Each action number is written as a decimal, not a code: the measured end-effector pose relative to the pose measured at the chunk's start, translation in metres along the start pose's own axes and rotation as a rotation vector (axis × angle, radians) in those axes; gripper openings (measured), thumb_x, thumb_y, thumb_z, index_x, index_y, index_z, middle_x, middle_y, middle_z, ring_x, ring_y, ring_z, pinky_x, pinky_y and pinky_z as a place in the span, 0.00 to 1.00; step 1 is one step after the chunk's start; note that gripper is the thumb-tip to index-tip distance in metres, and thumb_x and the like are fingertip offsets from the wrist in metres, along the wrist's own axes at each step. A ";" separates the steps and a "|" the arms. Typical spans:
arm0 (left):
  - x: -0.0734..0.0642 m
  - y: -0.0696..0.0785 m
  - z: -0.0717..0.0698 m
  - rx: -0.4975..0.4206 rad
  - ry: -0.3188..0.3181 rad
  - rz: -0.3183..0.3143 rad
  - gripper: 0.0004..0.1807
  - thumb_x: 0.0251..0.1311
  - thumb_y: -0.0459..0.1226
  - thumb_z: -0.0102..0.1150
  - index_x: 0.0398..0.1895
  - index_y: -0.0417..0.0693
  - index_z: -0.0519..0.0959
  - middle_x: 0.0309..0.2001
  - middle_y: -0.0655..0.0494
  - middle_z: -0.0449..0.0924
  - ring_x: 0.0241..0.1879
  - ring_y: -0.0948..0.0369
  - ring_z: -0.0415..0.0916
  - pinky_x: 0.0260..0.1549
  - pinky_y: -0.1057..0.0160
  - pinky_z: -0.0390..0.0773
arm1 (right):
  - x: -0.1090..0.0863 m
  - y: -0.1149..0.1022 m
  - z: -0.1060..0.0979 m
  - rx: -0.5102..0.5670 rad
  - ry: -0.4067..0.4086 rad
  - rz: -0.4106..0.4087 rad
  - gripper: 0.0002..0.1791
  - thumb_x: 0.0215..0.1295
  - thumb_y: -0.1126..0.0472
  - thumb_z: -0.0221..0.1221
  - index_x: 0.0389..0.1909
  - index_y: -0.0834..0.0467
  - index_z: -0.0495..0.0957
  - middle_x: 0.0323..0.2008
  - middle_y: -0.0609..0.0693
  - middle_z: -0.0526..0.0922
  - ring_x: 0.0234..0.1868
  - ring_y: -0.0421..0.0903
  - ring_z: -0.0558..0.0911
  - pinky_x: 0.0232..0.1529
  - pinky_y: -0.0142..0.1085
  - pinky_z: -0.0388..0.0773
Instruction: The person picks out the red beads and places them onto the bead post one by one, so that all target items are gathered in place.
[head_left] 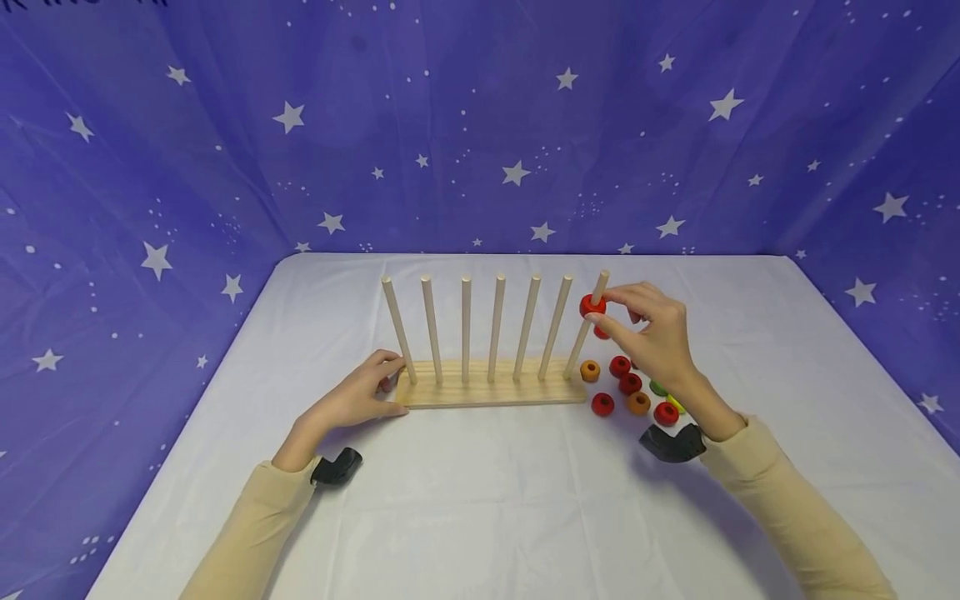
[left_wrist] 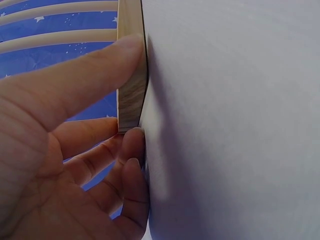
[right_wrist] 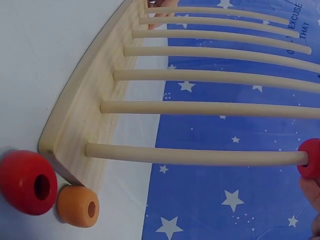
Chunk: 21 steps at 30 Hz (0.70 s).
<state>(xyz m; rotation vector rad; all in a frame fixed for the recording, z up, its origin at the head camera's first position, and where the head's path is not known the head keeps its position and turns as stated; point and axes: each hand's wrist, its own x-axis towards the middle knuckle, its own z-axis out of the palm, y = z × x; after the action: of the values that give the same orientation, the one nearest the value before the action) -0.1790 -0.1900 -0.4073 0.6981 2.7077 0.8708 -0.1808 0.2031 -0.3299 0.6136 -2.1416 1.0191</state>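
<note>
A wooden peg board (head_left: 480,397) with a row of several upright pegs stands on the white cloth. My left hand (head_left: 358,393) holds its left end, the thumb on the front edge and fingertips at the end and back corner. With thumb and index finger, my right hand (head_left: 654,330) pinches a red bead (head_left: 588,310) near the top of the rightmost peg (head_left: 581,347). In the right wrist view the tip of that peg sits in the hole of the bead (right_wrist: 311,159). The other pegs are bare.
Loose beads lie right of the board, partly under my right forearm: several red ones (head_left: 602,405), orange ones (head_left: 590,372), a green one (head_left: 658,388) and a yellow one (head_left: 677,403). A purple star-patterned curtain (head_left: 480,125) encloses the back and sides of the table.
</note>
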 end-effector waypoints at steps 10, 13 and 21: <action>0.000 0.001 0.001 0.008 0.004 -0.001 0.40 0.50 0.40 0.68 0.64 0.31 0.63 0.57 0.45 0.65 0.42 0.58 0.68 0.37 0.66 0.68 | -0.006 0.006 -0.001 -0.008 -0.078 0.021 0.14 0.42 0.69 0.72 0.34 0.61 0.85 0.30 0.55 0.86 0.27 0.34 0.65 0.27 0.23 0.59; 0.000 0.002 0.000 0.007 0.004 0.000 0.40 0.50 0.40 0.68 0.64 0.31 0.63 0.57 0.45 0.65 0.42 0.58 0.68 0.38 0.66 0.68 | -0.009 0.008 -0.001 -0.024 -0.116 0.034 0.15 0.42 0.69 0.72 0.35 0.61 0.85 0.32 0.55 0.86 0.25 0.36 0.65 0.25 0.25 0.60; 0.000 0.003 0.000 0.012 0.004 0.002 0.41 0.51 0.40 0.68 0.64 0.30 0.62 0.58 0.44 0.65 0.42 0.58 0.68 0.38 0.66 0.68 | -0.012 0.010 -0.001 -0.046 -0.180 0.049 0.16 0.42 0.67 0.72 0.37 0.61 0.85 0.33 0.56 0.86 0.23 0.37 0.63 0.24 0.25 0.59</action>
<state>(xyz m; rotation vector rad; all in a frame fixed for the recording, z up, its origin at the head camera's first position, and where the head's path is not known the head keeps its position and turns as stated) -0.1776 -0.1882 -0.4060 0.7022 2.7185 0.8581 -0.1794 0.2111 -0.3436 0.6549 -2.3407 0.9689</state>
